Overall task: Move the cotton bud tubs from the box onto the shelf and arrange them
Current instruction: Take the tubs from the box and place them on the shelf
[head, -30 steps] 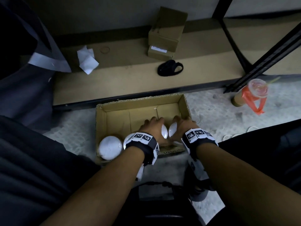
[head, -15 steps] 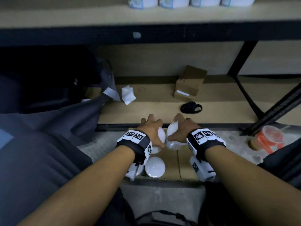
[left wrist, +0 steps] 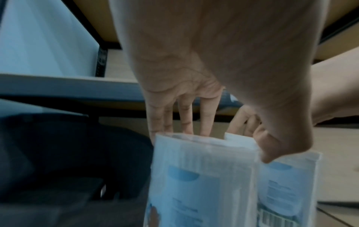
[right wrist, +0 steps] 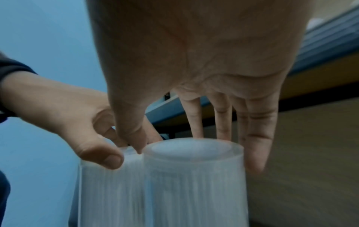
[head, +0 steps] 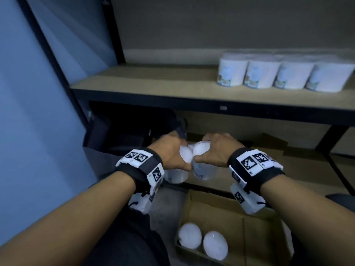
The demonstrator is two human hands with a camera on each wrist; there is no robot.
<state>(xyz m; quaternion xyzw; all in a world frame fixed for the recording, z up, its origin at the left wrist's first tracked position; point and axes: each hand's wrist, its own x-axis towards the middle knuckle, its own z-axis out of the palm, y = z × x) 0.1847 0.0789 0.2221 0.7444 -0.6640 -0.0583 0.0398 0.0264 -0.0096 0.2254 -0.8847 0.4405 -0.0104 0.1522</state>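
My left hand (head: 172,150) grips the lid of one white cotton bud tub (head: 177,175), and my right hand (head: 213,148) grips the lid of a second tub (head: 203,172); the two tubs hang side by side, touching, above the floor. In the left wrist view the left tub (left wrist: 200,181) shows a blue label below my fingers (left wrist: 184,116). The right wrist view has the right tub (right wrist: 194,176) under my fingers (right wrist: 254,130). Two more tubs (head: 202,241) stand in the cardboard box (head: 255,239) below. A row of several tubs (head: 278,73) stands at the right of the wooden shelf (head: 153,87).
The shelf's left half is bare wood. A black upright post (head: 115,29) stands at its back left, with a blue wall (head: 34,102) further left. A dark bag (head: 123,131) lies under the shelf. My dark trouser leg (head: 119,237) is beside the box.
Both hands have lifted the two tubs out of the box and upward. My head has tilted up, bringing the upper shelf with its row of tubs fully into view.
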